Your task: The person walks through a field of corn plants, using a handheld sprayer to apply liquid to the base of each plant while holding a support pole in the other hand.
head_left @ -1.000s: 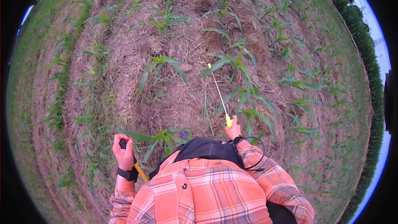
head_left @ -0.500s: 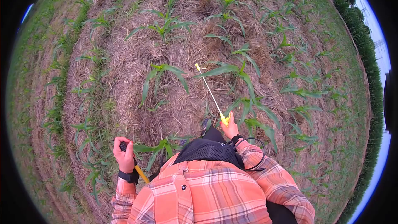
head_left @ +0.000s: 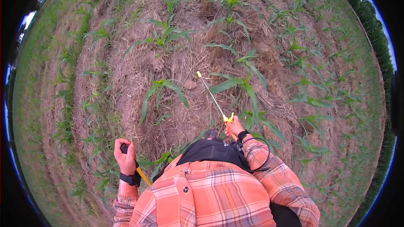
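My right hand (head_left: 234, 127) is closed around the yellow handle of a spray wand (head_left: 212, 96). The thin pale lance points forward and to the left, and its yellow nozzle (head_left: 199, 75) hangs over the straw beside a young corn plant (head_left: 245, 85). At the lower left, my left hand (head_left: 125, 159) grips the black end of a yellow lever (head_left: 144, 176), with the thumb on top. The lever's lower end is hidden behind my plaid shirt. A black hose (head_left: 268, 153) loops by my right wrist.
Rows of young corn run ahead, with a plant (head_left: 161, 85) left of the nozzle and another (head_left: 162, 38) farther on. Dry straw (head_left: 185, 63) covers the soil between them. Part of a shoe (head_left: 210, 134) shows below the wand. A hedge (head_left: 374, 29) borders the right side.
The nearby corn plants have shifted slightly down the view. My right hand has turned, its fingers now curled round the wand handle, and the nozzle is a little lower. The left hand has barely moved.
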Demonstrator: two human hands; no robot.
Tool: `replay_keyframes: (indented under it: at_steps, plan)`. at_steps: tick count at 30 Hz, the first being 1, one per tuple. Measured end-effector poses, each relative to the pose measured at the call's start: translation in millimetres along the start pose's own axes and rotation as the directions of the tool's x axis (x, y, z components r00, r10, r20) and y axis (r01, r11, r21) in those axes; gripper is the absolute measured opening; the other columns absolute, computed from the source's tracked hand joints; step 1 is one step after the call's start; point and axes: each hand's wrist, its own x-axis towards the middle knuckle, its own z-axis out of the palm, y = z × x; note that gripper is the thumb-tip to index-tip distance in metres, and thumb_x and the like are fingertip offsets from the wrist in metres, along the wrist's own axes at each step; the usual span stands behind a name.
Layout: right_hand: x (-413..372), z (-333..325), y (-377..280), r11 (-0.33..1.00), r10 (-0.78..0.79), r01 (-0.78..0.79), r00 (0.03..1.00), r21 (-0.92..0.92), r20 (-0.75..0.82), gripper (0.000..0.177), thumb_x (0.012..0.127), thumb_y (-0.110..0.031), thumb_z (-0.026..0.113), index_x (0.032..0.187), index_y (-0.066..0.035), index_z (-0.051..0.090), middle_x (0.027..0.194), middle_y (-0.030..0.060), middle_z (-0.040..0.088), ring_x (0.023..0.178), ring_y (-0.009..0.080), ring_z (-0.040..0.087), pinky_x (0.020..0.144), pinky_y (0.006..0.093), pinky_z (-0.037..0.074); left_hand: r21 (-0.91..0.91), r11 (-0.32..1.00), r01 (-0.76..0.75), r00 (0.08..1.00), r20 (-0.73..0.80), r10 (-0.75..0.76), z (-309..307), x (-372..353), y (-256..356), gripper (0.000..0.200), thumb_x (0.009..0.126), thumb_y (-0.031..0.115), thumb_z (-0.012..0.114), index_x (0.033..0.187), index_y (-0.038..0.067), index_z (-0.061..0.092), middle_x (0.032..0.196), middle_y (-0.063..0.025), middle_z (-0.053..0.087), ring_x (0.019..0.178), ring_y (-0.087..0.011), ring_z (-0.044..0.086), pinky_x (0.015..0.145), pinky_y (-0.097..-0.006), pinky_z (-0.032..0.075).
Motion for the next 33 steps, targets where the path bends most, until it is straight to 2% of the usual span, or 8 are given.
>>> replay_keyframes:
  at_steps: [5, 11, 14, 16, 21, 27, 31, 33]
  plan:
    - [24, -16, -11, 0.999, 0.043, -0.043, 0.998, 0.004, 0.041, 0.027, 0.081, -0.018, 0.047, 0.094, -0.008, 0.026, 0.061, 0.0102, 0.051, 0.042, 0.0165, 0.053, 0.033, 0.0265, 0.042, 0.009, 1.0, 0.013, 1.0, -0.001, -0.013, 24, 15, -2, 0.009, 0.077, 0.004, 0.051, 0.077, 0.006, 0.042, 0.057, 0.0038, 0.041, 0.041, -0.0015, 0.036, 0.036, -0.0156, 0.027]
    - [46, -9, -34, 0.993, 0.023, -0.036, 0.993, -0.11, -0.116, 0.024, 0.082, -0.024, 0.046, 0.093, -0.01, 0.029, 0.055, 0.0076, 0.05, 0.038, 0.0134, 0.048, 0.03, 0.0255, 0.036, -0.003, 0.998, 0.06, 0.998, -0.003, -0.06, 35, 46, -14, 0.01, 0.077, 0.005, 0.052, 0.077, 0.006, 0.042, 0.056, 0.0037, 0.041, 0.041, -0.0016, 0.036, 0.036, -0.0157, 0.027]
    - [66, 2, -48, 0.991, -0.064, 0.046, 0.987, -0.122, -0.146, 0.026, 0.083, -0.026, 0.045, 0.096, -0.01, 0.031, 0.054, 0.0066, 0.049, 0.034, 0.0122, 0.044, 0.027, 0.0242, 0.033, -0.042, 0.997, 0.06, 0.998, 0.001, -0.06, 40, 78, -20, 0.01, 0.077, 0.005, 0.053, 0.077, 0.005, 0.042, 0.057, 0.0035, 0.041, 0.041, -0.0016, 0.036, 0.036, -0.0157, 0.028]
    - [83, 16, -71, 0.99, -0.06, 0.043, 0.99, -0.133, -0.127, 0.027, 0.083, -0.028, 0.044, 0.1, -0.011, 0.031, 0.053, 0.006, 0.048, 0.033, 0.0115, 0.042, 0.027, 0.0239, 0.031, -0.058, 0.998, -0.003, 1.0, 0.023, 0.005, 40, 117, -26, 0.01, 0.077, 0.005, 0.052, 0.078, 0.005, 0.042, 0.057, 0.0032, 0.042, 0.041, -0.0016, 0.037, 0.036, -0.0158, 0.028]
    - [111, 50, -115, 0.978, -0.05, 0.028, 0.994, -0.208, -0.101, 0.024, 0.084, -0.028, 0.042, 0.099, -0.014, 0.031, 0.051, 0.0049, 0.046, 0.031, 0.011, 0.038, 0.026, 0.0243, 0.029, -0.108, 0.994, 0.007, 1.0, -0.018, -0.009, 18, 168, -32, 0.01, 0.077, 0.004, 0.052, 0.079, 0.006, 0.042, 0.058, 0.0031, 0.043, 0.042, -0.0017, 0.037, 0.037, -0.0156, 0.028]
    - [142, 77, -144, 0.974, -0.069, 0.049, 0.994, -0.22, -0.081, 0.021, 0.084, -0.028, 0.041, 0.095, -0.014, 0.03, 0.05, 0.0046, 0.045, 0.029, 0.0112, 0.037, 0.026, 0.0247, 0.028, -0.123, 0.992, 0.04, 0.999, 0.01, -0.039, 11, 214, -45, 0.01, 0.078, 0.003, 0.051, 0.079, 0.006, 0.041, 0.058, 0.0034, 0.043, 0.041, -0.0015, 0.036, 0.037, -0.0151, 0.028]
    - [140, 79, -162, 0.977, -0.037, 0.023, 0.997, -0.213, -0.061, 0.02, 0.084, -0.028, 0.041, 0.095, -0.014, 0.031, 0.05, 0.0048, 0.045, 0.029, 0.0116, 0.037, 0.026, 0.0251, 0.029, -0.129, 0.99, 0.055, 0.998, 0.03, -0.051, 10, 234, -36, 0.01, 0.078, 0.003, 0.051, 0.079, 0.006, 0.041, 0.058, 0.0034, 0.043, 0.041, -0.0015, 0.037, 0.036, -0.0153, 0.028]
    - [146, 79, -164, 0.977, -0.044, 0.026, 0.996, -0.21, -0.078, 0.021, 0.083, -0.027, 0.044, 0.093, -0.011, 0.033, 0.048, 0.0067, 0.046, 0.03, 0.0148, 0.042, 0.026, 0.0277, 0.03, -0.118, 0.991, 0.063, 0.998, 0.033, -0.059, 11, 244, -35, 0.01, 0.078, 0.003, 0.051, 0.078, 0.006, 0.041, 0.058, 0.0034, 0.043, 0.041, -0.0015, 0.037, 0.036, -0.0154, 0.028]
